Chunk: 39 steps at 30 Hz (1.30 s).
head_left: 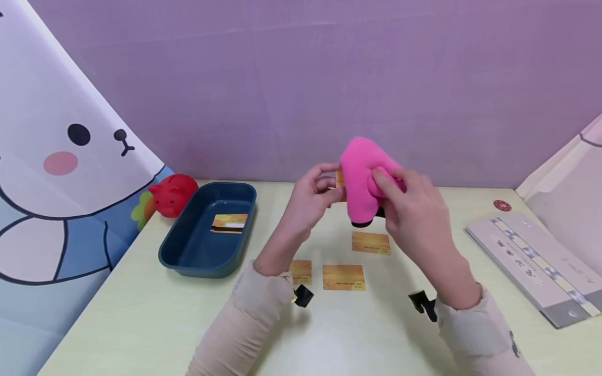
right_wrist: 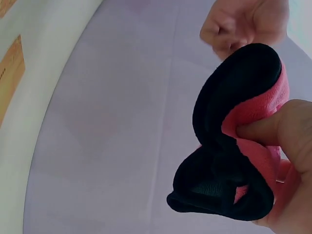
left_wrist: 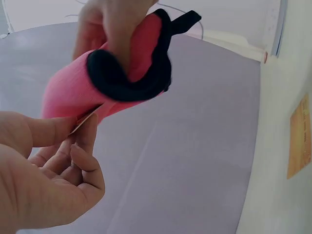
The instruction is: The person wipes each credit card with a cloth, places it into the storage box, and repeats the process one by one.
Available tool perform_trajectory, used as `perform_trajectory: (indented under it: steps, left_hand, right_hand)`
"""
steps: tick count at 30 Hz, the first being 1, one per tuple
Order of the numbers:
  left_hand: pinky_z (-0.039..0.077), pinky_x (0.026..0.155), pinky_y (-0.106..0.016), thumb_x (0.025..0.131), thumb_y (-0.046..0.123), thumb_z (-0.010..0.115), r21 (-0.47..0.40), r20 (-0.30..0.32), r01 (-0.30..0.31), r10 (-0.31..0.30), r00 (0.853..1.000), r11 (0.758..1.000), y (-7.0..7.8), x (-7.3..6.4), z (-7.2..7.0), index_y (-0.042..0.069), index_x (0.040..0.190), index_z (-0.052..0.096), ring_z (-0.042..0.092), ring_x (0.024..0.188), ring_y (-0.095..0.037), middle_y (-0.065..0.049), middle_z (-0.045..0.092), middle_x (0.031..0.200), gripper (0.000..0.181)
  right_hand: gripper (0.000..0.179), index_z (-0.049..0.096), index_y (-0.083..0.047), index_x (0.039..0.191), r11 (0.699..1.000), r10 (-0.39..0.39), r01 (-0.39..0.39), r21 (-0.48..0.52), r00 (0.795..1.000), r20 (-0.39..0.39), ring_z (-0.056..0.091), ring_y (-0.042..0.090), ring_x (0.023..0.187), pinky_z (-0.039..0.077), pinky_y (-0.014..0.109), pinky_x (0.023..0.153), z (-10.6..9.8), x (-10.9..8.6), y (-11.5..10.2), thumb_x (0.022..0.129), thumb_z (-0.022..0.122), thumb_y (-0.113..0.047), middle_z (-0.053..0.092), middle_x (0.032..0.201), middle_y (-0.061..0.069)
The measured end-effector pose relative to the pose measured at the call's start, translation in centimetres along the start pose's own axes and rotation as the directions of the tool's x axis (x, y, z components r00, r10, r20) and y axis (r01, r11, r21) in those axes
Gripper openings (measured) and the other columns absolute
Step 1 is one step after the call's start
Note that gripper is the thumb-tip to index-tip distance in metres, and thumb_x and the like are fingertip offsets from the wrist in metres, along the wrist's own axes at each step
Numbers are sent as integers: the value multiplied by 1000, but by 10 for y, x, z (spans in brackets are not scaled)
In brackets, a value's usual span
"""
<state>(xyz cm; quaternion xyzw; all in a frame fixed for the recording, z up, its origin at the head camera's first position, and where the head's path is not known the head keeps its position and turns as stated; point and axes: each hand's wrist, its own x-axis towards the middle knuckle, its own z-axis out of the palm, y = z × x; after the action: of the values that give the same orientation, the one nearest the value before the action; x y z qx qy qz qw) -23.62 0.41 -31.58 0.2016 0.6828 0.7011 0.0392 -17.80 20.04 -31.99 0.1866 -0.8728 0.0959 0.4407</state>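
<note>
My left hand [head_left: 305,201] pinches a gold card [head_left: 339,178] between thumb and fingers, and most of the card is hidden behind a folded pink plush cloth [head_left: 358,175]. The cloth has black edging and a black loop, which shows in the left wrist view. From the right, my right hand [head_left: 418,211] grips the cloth in its fold, thumb pushed into the fabric. In the left wrist view the card's thin edge [left_wrist: 85,119] lies right at the cloth's pink side. Both hands are raised above the table.
Three gold cards lie on the table: one [head_left: 371,243] under the hands, another [head_left: 344,277] nearer, a third [head_left: 302,271] partly behind the left wrist. A blue tray [head_left: 170,256] holds a gold card [head_left: 229,223]. Around stand a red piggy bank [head_left: 171,197], a grey box [head_left: 531,261] and a red chip [head_left: 502,205].
</note>
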Motion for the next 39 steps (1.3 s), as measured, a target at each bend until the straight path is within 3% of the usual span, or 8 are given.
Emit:
perform_trajectory:
  steps: [5,16,19,23,28,31,35,39]
  left_hand:
    - [39,64,-24,94,4,67,-2,21,-38,38,999,999,4,-2,-10,14,131,62,50,73,-14,2,64,83,39]
    - [41,68,-26,96,7,66,-34,-18,-79,78,997,996,2,1,-20,16,137,56,52,73,-15,9,69,82,43]
    - [38,65,-26,95,7,67,-22,-39,-89,88,995,996,-3,3,-16,13,134,58,49,71,-14,5,70,83,40]
    - [47,72,-21,96,-3,62,-22,-23,-65,64,998,998,-12,6,-5,7,134,56,61,79,-10,-13,73,95,39]
    - [49,73,-22,95,-6,55,140,-20,-68,72,997,988,-17,2,9,2,123,58,58,82,-13,-14,65,97,30]
    - [45,70,-25,95,2,60,189,-39,-69,77,996,980,-17,0,10,3,115,60,52,83,-17,-9,59,94,19]
    - [42,62,-26,93,-8,53,117,-19,-30,32,999,993,-17,1,7,3,126,58,52,76,-16,-11,63,94,36]
    - [51,70,-28,93,-12,52,85,23,-9,7,1000,996,-15,5,4,2,132,55,62,79,-16,-21,72,101,41]
  right_hand:
    - [35,70,-10,125,997,74,-74,-3,997,-34,59,46,87,51,57,64,-7,2,14,91,65,-4,65,106,29]
    - [37,69,-8,128,972,236,-235,13,970,-64,56,46,95,44,59,73,-25,2,35,92,60,-4,63,109,28]
    - [35,70,-6,125,979,199,-192,67,974,-111,56,47,97,44,59,77,-26,6,26,91,60,-3,64,108,29]
    - [30,72,-3,120,992,43,-29,121,992,-120,58,46,92,47,56,78,-19,9,8,91,65,-2,66,104,30]
    - [32,71,-6,121,988,-116,120,92,992,-51,59,42,82,49,50,67,-1,4,-12,89,67,-1,65,102,25]
    - [36,69,-7,122,988,-134,135,71,991,-30,59,41,82,49,48,64,9,0,-17,87,69,0,62,103,22]
    - [35,69,-9,122,995,-91,91,47,996,0,60,41,82,49,48,62,14,-3,-16,87,72,-3,63,106,22]
    - [35,70,-9,122,999,-21,20,27,999,45,61,42,82,49,49,61,13,-4,-9,87,73,-6,65,109,23]
